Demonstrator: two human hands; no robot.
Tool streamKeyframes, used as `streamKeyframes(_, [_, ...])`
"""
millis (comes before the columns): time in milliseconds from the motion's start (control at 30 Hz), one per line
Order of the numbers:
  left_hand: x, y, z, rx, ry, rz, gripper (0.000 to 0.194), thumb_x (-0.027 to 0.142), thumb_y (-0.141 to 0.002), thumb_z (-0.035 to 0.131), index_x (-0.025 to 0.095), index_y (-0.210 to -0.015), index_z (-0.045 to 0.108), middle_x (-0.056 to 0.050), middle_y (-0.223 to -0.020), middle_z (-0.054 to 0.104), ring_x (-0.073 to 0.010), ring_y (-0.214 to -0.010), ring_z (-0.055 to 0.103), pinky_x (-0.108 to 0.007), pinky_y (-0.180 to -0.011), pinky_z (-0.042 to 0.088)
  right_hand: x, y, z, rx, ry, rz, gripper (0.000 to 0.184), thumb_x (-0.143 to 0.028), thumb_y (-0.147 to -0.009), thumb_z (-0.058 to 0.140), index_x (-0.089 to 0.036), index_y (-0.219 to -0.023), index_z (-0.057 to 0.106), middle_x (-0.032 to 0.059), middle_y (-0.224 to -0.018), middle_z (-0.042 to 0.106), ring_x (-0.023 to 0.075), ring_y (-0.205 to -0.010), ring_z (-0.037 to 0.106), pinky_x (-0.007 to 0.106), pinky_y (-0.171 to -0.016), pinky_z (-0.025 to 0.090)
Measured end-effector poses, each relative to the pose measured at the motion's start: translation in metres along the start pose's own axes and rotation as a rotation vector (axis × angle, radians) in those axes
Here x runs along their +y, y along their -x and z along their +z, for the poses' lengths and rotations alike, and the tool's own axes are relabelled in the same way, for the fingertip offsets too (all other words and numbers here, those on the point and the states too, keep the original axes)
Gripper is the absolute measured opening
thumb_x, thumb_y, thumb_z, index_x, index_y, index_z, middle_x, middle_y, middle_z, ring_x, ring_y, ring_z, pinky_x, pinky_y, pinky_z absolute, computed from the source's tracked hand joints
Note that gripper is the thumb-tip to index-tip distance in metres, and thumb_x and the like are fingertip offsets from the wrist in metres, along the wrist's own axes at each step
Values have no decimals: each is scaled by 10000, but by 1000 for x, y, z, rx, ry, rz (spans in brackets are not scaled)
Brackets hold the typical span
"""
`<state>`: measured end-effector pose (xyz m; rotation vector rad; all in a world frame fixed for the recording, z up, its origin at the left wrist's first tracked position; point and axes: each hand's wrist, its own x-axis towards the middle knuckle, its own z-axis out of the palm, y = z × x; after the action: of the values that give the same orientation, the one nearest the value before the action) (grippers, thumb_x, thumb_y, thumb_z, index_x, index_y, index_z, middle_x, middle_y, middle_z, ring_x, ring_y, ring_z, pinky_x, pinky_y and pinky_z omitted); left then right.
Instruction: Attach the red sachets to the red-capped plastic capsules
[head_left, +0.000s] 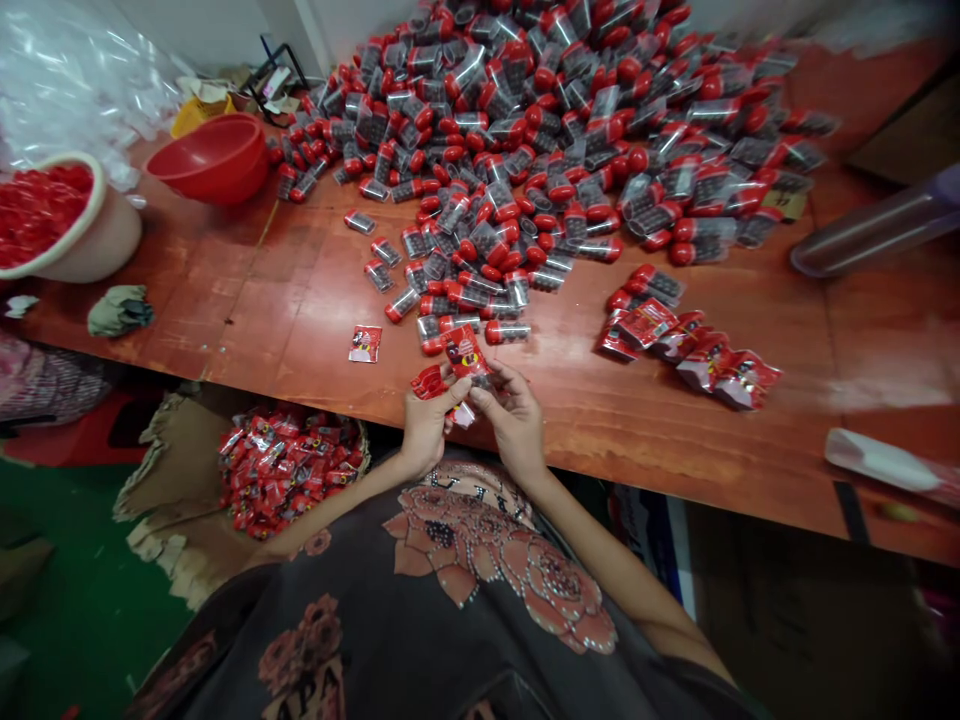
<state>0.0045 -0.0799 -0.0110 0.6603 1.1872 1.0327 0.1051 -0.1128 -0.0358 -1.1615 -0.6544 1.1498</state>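
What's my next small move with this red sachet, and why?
Probably drop the red sachet between your left hand and right hand into the cardboard-lined bin below the table edge: it already holds many similar sachets.

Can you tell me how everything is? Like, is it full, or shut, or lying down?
Left hand, gripping a small red sachet
Right hand, pinching a larger red sachet
Red-capped clear tubes, capped, heaped in a pile
Loose sachet, lying flat
Sachet row, overlapping
Torn cardboard box, full of sachets
Red plastic bowl, tilted
White basin, full of red pieces
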Motion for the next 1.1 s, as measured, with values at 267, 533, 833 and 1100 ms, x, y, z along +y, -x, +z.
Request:
streamKeyframes(267, [4,-2,-2,36,20,68,335,396,-606,860,164,-760,673,58,-567,588,-30,-387,376,-187,-356,243,3,0,-9,-33,232,-131,403,-297,-880,629,-420,-1264,624,11,-1187,612,214,-1120,599,469,-1026,501])
streamKeyframes(533, [16,-14,-13,-54,-40,35,304,268,-535,889,152,-699,662,22,-645,638,-65,-504,511,-200,-466,394,-1,2,-5,-53,95,-41,575,-248,-777,729,-388,-1306,551,2,-1051,633,186,-974,666,404,-916,573])
streamKeyframes(833, [10,-12,-7,-23,-18,-31,344,381,-586,868,154,-691,632,54,-523,536,-32,-379,373,-196,-343,208,3,6,0,105,146,-184,427,-261,-805,701,-311,-1196,540,18,-1114,648,182,-981,674,387,-900,573])
streamKeyframes(1100, [6,-4,-3,-21,-39,-32,333,373,-591,864,137,-736,679,39,-546,570,-41,-395,411,-195,-353,228,-3,4,2,104,120,-79,400,-311,-801,701,-299,-1167,539,33,-1083,630,190,-943,673,379,-860,583])
